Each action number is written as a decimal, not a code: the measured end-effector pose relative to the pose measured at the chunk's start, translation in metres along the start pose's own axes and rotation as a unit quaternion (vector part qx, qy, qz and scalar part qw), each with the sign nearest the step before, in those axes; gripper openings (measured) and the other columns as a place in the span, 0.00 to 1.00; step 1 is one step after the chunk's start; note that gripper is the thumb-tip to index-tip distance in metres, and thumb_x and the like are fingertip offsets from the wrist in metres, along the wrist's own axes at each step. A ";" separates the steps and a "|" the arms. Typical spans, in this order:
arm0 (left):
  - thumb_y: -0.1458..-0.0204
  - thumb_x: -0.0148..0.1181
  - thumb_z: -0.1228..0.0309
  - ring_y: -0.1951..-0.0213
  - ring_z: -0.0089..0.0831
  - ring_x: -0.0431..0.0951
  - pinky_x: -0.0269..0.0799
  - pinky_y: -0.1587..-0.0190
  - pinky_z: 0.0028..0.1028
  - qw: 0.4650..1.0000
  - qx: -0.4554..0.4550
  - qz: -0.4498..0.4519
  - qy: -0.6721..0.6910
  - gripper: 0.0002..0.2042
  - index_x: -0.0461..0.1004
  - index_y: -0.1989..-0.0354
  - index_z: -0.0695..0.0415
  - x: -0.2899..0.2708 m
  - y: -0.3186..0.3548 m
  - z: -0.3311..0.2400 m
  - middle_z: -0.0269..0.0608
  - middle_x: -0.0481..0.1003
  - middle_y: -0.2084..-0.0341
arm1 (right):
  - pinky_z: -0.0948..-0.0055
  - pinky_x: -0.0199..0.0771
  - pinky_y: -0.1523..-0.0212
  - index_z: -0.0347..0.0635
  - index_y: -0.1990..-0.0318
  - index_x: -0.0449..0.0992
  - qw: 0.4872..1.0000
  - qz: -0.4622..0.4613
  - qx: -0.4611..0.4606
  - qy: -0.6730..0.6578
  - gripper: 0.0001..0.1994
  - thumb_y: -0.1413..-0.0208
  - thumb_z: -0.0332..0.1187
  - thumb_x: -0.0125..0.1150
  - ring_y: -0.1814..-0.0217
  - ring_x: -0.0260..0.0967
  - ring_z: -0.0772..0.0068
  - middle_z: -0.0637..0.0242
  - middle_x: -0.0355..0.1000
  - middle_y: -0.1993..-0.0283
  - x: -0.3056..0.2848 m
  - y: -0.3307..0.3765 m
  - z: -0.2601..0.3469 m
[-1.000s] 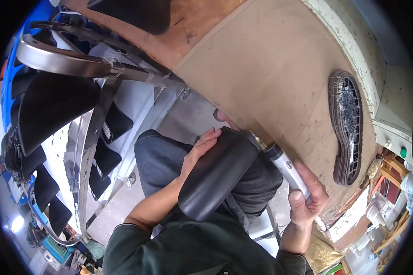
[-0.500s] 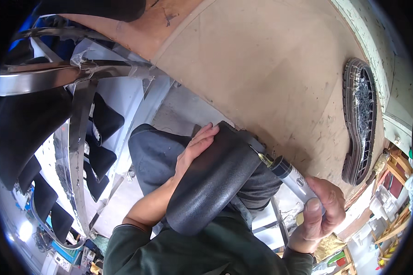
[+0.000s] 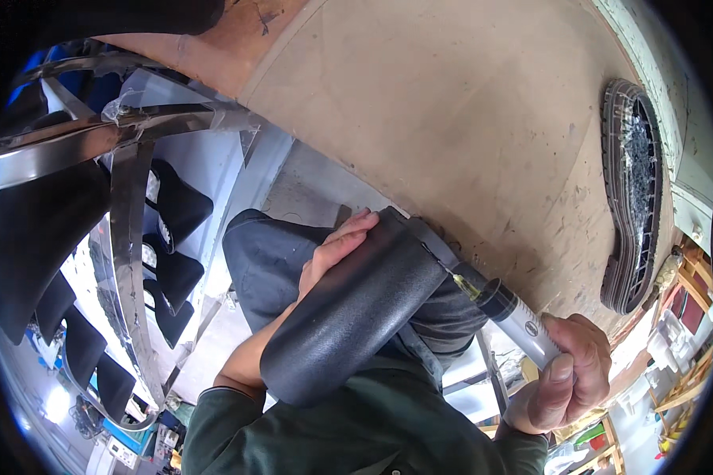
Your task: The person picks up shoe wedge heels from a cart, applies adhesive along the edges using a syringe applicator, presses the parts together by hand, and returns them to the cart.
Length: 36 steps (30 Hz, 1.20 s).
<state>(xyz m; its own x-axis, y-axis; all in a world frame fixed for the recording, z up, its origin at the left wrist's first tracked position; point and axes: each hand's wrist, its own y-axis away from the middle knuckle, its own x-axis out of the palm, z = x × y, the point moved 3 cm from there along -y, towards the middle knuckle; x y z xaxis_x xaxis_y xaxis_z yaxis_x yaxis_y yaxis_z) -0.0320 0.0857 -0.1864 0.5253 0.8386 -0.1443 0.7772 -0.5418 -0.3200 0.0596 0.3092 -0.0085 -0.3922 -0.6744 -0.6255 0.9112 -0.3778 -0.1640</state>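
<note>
Across my lap lies a smooth black leather boot (image 3: 352, 309), its rounded, closed-looking end toward my body. My left hand (image 3: 333, 253) is closed around its left side, the fingertips showing near the far end. A clear syringe (image 3: 521, 326) with a black front and a thin needle is held in my right hand (image 3: 574, 370), thumb and fingers wrapped round the barrel's rear. Its needle tip meets or nearly meets the seam along the boot's right far edge; exact contact is too small to tell.
A brown-covered table (image 3: 444, 103) spans the far side, with a dark ridged shoe sole (image 3: 632, 198) at its right. Left of me stands a metal rack (image 3: 131, 237) hung with several black boots (image 3: 47, 237). Wooden frames (image 3: 689, 380) and plastic items are at the lower right.
The boot's near end has shifted a little left. My right hand and syringe have moved slightly right and toward me, the needle staying by the seam.
</note>
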 end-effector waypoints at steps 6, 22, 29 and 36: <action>0.69 0.72 0.65 0.52 0.40 0.74 0.65 0.46 0.37 0.989 -0.133 0.025 0.059 0.31 0.70 0.54 0.65 0.008 0.005 -0.002 0.49 0.73 0.57 | 0.74 0.52 0.84 0.27 0.64 0.75 0.999 0.005 -0.038 -0.016 0.16 0.48 0.36 0.52 0.90 0.56 0.75 0.64 0.66 0.85 -0.002 0.004 -0.005; 0.68 0.72 0.65 0.52 0.38 0.73 0.65 0.46 0.36 0.941 -0.284 0.085 0.165 0.31 0.69 0.52 0.63 0.001 -0.001 -0.033 0.47 0.72 0.56 | 0.73 0.50 0.86 0.27 0.63 0.74 0.997 -0.015 -0.073 -0.037 0.16 0.50 0.34 0.51 0.92 0.52 0.76 0.63 0.65 0.86 0.010 0.016 -0.012; 0.68 0.72 0.65 0.52 0.37 0.72 0.65 0.47 0.35 0.909 -0.350 0.100 0.203 0.32 0.69 0.51 0.62 0.002 0.006 -0.043 0.46 0.72 0.56 | 0.73 0.50 0.86 0.27 0.63 0.74 0.995 -0.041 -0.076 -0.046 0.16 0.51 0.34 0.51 0.91 0.52 0.76 0.63 0.66 0.85 0.015 0.026 -0.019; 0.68 0.73 0.65 0.52 0.36 0.72 0.65 0.47 0.35 0.892 -0.384 0.101 0.217 0.32 0.69 0.50 0.62 0.000 0.003 -0.051 0.44 0.72 0.56 | 0.73 0.51 0.86 0.28 0.63 0.74 0.997 -0.029 -0.053 -0.047 0.16 0.50 0.35 0.50 0.91 0.53 0.75 0.62 0.68 0.84 0.015 0.030 -0.020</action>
<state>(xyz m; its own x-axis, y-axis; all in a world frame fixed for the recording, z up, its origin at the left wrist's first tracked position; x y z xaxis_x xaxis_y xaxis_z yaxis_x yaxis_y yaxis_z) -0.0117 0.0809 -0.1396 0.6364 0.7095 0.3027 0.5719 -0.6974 0.4320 0.0837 0.3008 -0.0378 -0.4497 -0.7125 -0.5386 0.8931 -0.3522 -0.2799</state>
